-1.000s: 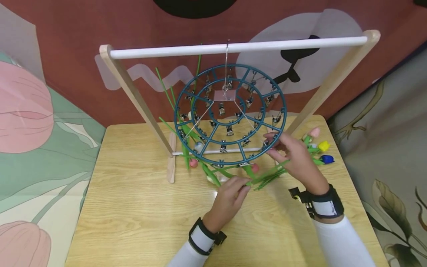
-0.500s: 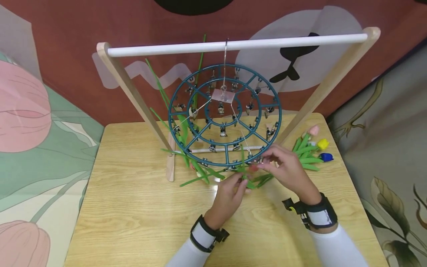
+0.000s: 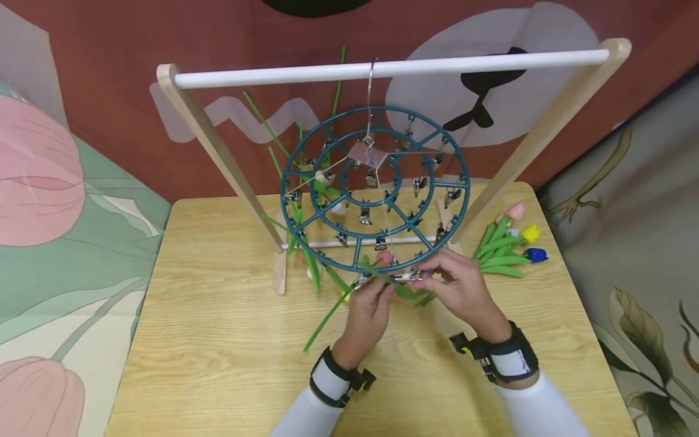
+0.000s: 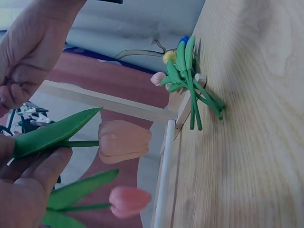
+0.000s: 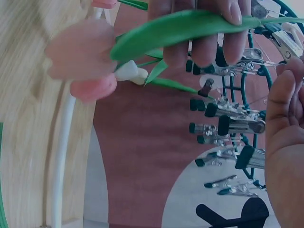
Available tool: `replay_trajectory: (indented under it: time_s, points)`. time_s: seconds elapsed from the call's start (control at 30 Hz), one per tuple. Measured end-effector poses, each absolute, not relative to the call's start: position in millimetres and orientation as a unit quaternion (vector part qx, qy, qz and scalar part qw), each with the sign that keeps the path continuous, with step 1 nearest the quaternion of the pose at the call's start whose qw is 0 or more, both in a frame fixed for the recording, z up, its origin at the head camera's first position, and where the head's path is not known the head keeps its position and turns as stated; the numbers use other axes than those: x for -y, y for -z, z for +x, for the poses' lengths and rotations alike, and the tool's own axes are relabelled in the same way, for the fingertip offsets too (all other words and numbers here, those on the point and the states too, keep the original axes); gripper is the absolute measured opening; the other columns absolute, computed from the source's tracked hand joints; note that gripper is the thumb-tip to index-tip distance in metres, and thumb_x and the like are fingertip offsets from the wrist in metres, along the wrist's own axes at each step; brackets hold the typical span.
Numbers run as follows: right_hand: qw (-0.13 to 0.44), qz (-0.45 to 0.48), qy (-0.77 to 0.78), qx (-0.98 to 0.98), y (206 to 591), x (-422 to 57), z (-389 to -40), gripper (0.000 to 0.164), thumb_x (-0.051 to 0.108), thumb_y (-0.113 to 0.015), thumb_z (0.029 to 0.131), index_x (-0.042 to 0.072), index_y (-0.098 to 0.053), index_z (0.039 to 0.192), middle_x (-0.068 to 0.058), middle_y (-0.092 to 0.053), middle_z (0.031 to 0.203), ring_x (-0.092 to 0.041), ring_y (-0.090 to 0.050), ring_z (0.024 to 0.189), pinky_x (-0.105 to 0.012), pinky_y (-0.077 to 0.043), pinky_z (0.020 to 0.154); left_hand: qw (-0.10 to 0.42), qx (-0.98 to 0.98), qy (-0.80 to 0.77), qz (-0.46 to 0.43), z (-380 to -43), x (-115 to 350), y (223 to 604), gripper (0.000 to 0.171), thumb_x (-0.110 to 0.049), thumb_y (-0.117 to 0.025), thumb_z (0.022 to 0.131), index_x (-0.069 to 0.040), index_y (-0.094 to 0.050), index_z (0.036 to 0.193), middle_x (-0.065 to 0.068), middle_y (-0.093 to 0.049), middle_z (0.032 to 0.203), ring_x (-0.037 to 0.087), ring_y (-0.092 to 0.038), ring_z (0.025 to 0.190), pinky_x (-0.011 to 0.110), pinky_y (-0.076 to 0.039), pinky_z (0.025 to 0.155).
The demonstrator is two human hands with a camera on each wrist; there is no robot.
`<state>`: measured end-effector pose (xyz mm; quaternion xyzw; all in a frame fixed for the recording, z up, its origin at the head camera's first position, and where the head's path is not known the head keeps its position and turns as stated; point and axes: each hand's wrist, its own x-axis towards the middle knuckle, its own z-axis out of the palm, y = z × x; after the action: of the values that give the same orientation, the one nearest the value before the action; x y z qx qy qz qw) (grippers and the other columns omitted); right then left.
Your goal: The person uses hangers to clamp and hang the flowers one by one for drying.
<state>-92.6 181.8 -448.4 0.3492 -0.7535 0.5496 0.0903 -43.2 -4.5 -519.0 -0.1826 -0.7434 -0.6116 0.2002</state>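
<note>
My left hand (image 3: 368,312) holds an artificial pink tulip (image 4: 124,141) by its thin green stem, the fingers lying against a long leaf (image 5: 185,35). The flower's bare stem end slants toward the front left in the head view. Just right of it, my right hand (image 3: 461,291) pinches a metal clip (image 3: 406,276) at the front rim of the round teal hanger (image 3: 357,252). The tulip stem passes close beside this clip. Several other silver clips (image 5: 240,124) with dark tips dangle from the hanger's rings. Another pink tulip (image 4: 129,202) hangs below the held one.
The hanger hooks onto the white bar (image 3: 306,74) of a wooden stand. Several tulips with green stems (image 3: 264,124) hang upside down at its left side. A bunch of tulips (image 3: 505,246), with yellow, blue and pink blooms, lies at the table's right (image 3: 546,340).
The hanger has turned, and my right hand has moved left along its rim with the clip. My left hand has lifted the tulip toward the rim, its stem now pointing front left.
</note>
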Motion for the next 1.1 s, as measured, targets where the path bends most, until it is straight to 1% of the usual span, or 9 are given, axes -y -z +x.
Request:
replay_trajectory:
  time_s: [0.1,0.2,0.3,0.47,0.6,0.67,0.77,0.9,1.1]
  points:
    - [0.105,0.368,-0.557,0.737,450.2,-177.5,-91.5,0.015,0.011,-0.079,0.088,-0.001,-0.071,0.092,-0.011,-0.071,0.087,-0.006,-0.066,0.083,-0.013,-0.055,0.070,0.198,0.741,0.614,-0.184,-43.8,4.5,519.9,0.016,0.001,-0.058,0.102,0.000,-0.070,0.113,0.008,-0.061,0.075,0.010,-0.049,0.061,0.015,-0.047,0.055]
    - [0.124,0.378,-0.546,0.738,450.7,-174.9,-90.5,0.026,0.026,-0.074,0.094,0.000,-0.072,0.092,-0.012,-0.073,0.088,-0.005,-0.067,0.085,-0.011,-0.054,0.069,0.189,0.739,0.620,-0.182,-43.4,4.1,521.4,0.009,0.001,-0.060,0.101,0.002,-0.069,0.100,0.010,-0.061,0.074,0.012,-0.050,0.062,0.016,-0.048,0.055]
    - [0.129,0.376,-0.540,0.742,449.9,-174.2,-89.4,0.032,0.032,-0.072,0.095,0.000,-0.072,0.091,-0.013,-0.073,0.087,-0.003,-0.066,0.084,-0.010,-0.052,0.065,0.171,0.732,0.633,-0.185,-42.7,3.8,521.5,0.011,0.000,-0.059,0.102,0.003,-0.067,0.095,0.009,-0.059,0.072,0.011,-0.048,0.062,0.017,-0.047,0.055]
    - [0.113,0.365,-0.519,0.765,447.8,-175.1,-87.7,0.037,0.038,-0.073,0.093,0.001,-0.071,0.093,-0.008,-0.072,0.083,-0.003,-0.061,0.076,-0.016,-0.045,0.054,0.152,0.722,0.649,-0.185,-41.1,4.9,521.1,0.010,0.003,-0.057,0.102,0.004,-0.067,0.102,0.015,-0.068,0.084,0.013,-0.055,0.065,0.019,-0.052,0.058]
    - [0.097,0.361,-0.490,0.788,448.2,-176.2,-86.8,0.042,0.044,-0.070,0.094,0.002,-0.071,0.100,-0.003,-0.070,0.083,-0.007,-0.061,0.074,-0.017,-0.044,0.054,0.136,0.708,0.670,-0.176,-39.5,6.3,520.7,0.016,0.013,-0.059,0.096,0.009,-0.066,0.109,0.027,-0.071,0.103,0.031,-0.071,0.078,0.027,-0.064,0.071]
    - [0.083,0.362,-0.483,0.793,449.2,-177.2,-86.6,0.037,0.038,-0.073,0.095,0.002,-0.070,0.104,-0.004,-0.071,0.087,-0.009,-0.063,0.076,-0.016,-0.049,0.060,0.129,0.702,0.679,-0.174,-39.5,6.9,520.4,0.019,0.017,-0.060,0.092,0.013,-0.064,0.111,0.032,-0.070,0.104,0.041,-0.073,0.086,0.032,-0.066,0.076]
    - [0.064,0.361,-0.477,0.799,450.7,-179.0,-86.5,0.024,0.013,-0.080,0.091,0.001,-0.069,0.108,-0.006,-0.072,0.091,-0.011,-0.067,0.080,-0.017,-0.056,0.070,0.129,0.693,0.688,-0.173,-40.9,8.3,521.4,0.022,0.020,-0.062,0.089,0.017,-0.062,0.111,0.035,-0.068,0.107,0.050,-0.071,0.095,0.041,-0.065,0.082]
    - [0.051,0.347,-0.471,0.809,452.9,-184.4,-85.8,0.037,-0.016,-0.076,0.080,0.001,-0.067,0.112,-0.006,-0.073,0.094,-0.009,-0.067,0.083,-0.016,-0.057,0.074,0.148,0.709,0.670,-0.164,-42.4,13.8,521.7,0.024,0.015,-0.068,0.089,0.010,-0.065,0.112,0.028,-0.072,0.105,0.041,-0.073,0.094,0.038,-0.066,0.080]
    - [0.079,0.292,-0.437,0.847,459.9,-207.6,-83.6,0.037,-0.013,-0.074,0.085,0.002,-0.070,0.118,-0.007,-0.075,0.092,-0.002,-0.067,0.086,-0.009,-0.053,0.076,0.175,0.733,0.643,-0.139,-44.8,26.0,525.4,0.021,0.006,-0.070,0.091,0.002,-0.070,0.111,0.019,-0.074,0.104,0.032,-0.074,0.091,0.030,-0.065,0.080]
